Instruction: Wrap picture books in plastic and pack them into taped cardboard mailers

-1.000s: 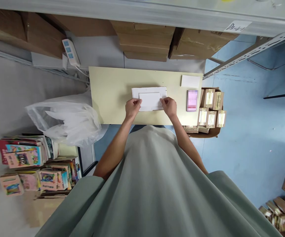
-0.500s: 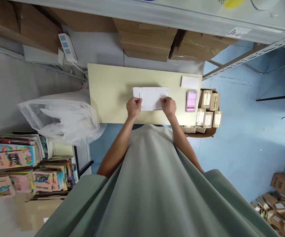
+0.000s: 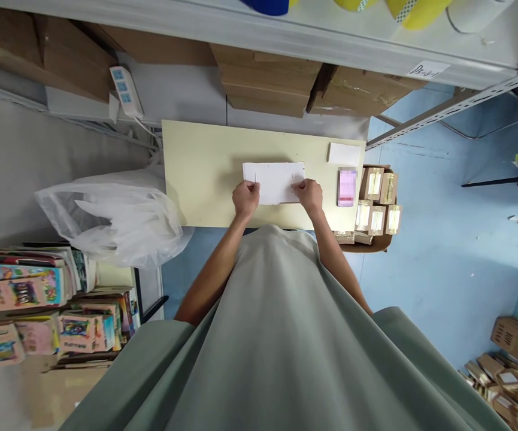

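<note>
A flat white rectangular piece, like a sheet of paper or thin card (image 3: 277, 179), is held low over a pale yellow tabletop (image 3: 205, 173). My left hand (image 3: 246, 197) pinches it near its lower left corner. At the lower right corner, the fingers of my right hand (image 3: 309, 195) are closed on the same piece. A small slit or fold shows on it close to my left thumb. Right of my right hand lie a pink and purple printed packet (image 3: 347, 187), blurred out, and a plain white block or stack (image 3: 344, 154).
An open carton of small taped boxes (image 3: 376, 219) stands beyond the table's right edge. A clear plastic bag (image 3: 119, 215) hangs at the left, above stacked books (image 3: 79, 326). Overhead at the front runs a metal shelf (image 3: 312, 51), with cartons (image 3: 267, 78) below and a power strip (image 3: 126, 91).
The camera view has tilted slightly, so more of the shelf top shows. My left hand's grip on the white piece has shifted a little; both hands stay at its lower corners.
</note>
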Tool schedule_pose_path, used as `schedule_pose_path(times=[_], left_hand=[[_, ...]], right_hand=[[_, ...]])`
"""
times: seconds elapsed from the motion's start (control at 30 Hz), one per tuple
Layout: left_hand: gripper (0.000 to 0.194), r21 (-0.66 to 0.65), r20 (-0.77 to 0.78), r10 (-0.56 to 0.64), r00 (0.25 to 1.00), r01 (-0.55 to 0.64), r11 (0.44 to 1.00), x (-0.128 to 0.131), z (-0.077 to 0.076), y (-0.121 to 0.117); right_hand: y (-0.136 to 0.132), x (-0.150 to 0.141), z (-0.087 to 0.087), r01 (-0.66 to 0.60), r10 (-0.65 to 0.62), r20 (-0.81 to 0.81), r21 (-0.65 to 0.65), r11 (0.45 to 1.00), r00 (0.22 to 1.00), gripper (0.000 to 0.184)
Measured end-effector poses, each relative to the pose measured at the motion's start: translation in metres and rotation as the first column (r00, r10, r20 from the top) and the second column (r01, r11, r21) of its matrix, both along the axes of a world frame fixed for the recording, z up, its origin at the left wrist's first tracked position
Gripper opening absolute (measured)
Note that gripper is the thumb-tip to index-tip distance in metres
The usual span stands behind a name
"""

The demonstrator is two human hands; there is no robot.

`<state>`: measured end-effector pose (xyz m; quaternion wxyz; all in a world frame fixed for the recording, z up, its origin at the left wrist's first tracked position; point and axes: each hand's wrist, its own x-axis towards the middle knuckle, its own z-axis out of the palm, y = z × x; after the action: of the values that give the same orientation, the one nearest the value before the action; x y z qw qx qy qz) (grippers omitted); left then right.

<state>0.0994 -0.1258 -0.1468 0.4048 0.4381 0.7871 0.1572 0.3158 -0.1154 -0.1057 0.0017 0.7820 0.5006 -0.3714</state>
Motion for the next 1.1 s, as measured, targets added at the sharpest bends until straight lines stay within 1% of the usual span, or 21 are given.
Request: schedule_pose_path(times=[0.1, 0.17, 0.23, 0.33, 0.4, 0.43, 0.5, 0.6, 0.67, 0.73, 0.8, 0.87, 0.97, 1.1], left_hand=[[0.018, 0.012, 0.016, 0.008, 1.0, -0.008, 1.0, -0.001, -0.002, 0.0], [0.017, 0.015, 0.039, 0.009, 0.999, -0.009, 1.0, -0.002, -0.004, 0.0], [0.017, 0.016, 0.055, 0.006, 0.998, -0.007, 1.0, -0.003, -0.005, 0.0], [0.017, 0.016, 0.056, 0.004, 0.998, -0.004, 1.0, -0.004, -0.006, 0.0], [0.017, 0.015, 0.053, 0.008, 0.999, -0.008, 1.0, -0.004, -0.005, 0.0], [0.017, 0.014, 0.05, 0.01, 0.999, -0.011, 1.0, -0.004, -0.005, 0.0], [0.017, 0.011, 0.043, 0.011, 0.999, -0.012, 1.0, -0.004, -0.003, 0.0], [0.018, 0.001, 0.028, 0.004, 1.0, -0.004, 1.0, -0.003, -0.002, 0.0], [0.017, -0.006, 0.025, 0.001, 1.0, -0.001, 1.0, -0.003, -0.001, 0.0], [0.016, -0.008, 0.017, 0.003, 1.0, -0.002, 1.0, -0.002, -0.001, 0.0], [0.015, 0.002, 0.005, 0.006, 1.0, -0.006, 1.0, -0.001, 0.0, 0.0], [0.014, 0.015, -0.004, 0.006, 1.0, -0.006, 1.0, 0.0, 0.0, -0.001], [0.015, 0.016, -0.009, 0.006, 1.0, -0.005, 1.0, 0.0, 0.001, -0.001], [0.015, 0.023, -0.004, 0.012, 1.0, -0.011, 1.0, 0.0, 0.001, -0.001]], right_hand=[[0.006, 0.002, 0.0, -0.072, 0.072, -0.005, -0.068, 0.995, 0.997, 0.012], [0.018, 0.0, 0.0, -0.083, 0.081, -0.033, -0.097, 0.992, 0.996, 0.014], [0.031, -0.004, -0.002, -0.053, 0.048, -0.064, -0.081, 0.995, 0.997, 0.013], [0.045, -0.011, -0.002, 0.011, -0.01, -0.054, 0.021, 1.0, 0.998, 0.014], [0.043, -0.018, -0.001, 0.008, -0.005, -0.032, 0.076, 0.997, 0.999, 0.014], [0.039, -0.021, 0.0, -0.012, 0.014, -0.03, 0.077, 0.997, 0.999, 0.014], [0.029, -0.029, 0.003, -0.079, 0.08, -0.046, 0.026, 0.996, 0.996, 0.012], [0.018, -0.043, 0.004, -0.201, 0.196, -0.074, -0.065, 0.977, 0.978, 0.009], [0.021, -0.053, 0.001, -0.243, 0.236, -0.082, -0.087, 0.966, 0.968, 0.009], [0.031, -0.064, -0.003, -0.24, 0.233, -0.093, -0.076, 0.968, 0.968, 0.009], [0.042, -0.074, -0.008, -0.217, 0.213, -0.087, -0.039, 0.975, 0.973, 0.012], [0.049, -0.081, -0.01, -0.199, 0.199, -0.059, 0.002, 0.98, 0.978, 0.019], [0.047, -0.084, -0.01, -0.213, 0.214, -0.026, 0.037, 0.976, 0.977, 0.025], [0.037, -0.077, -0.009, -0.315, 0.316, -0.105, 0.028, 0.949, 0.943, 0.01]])
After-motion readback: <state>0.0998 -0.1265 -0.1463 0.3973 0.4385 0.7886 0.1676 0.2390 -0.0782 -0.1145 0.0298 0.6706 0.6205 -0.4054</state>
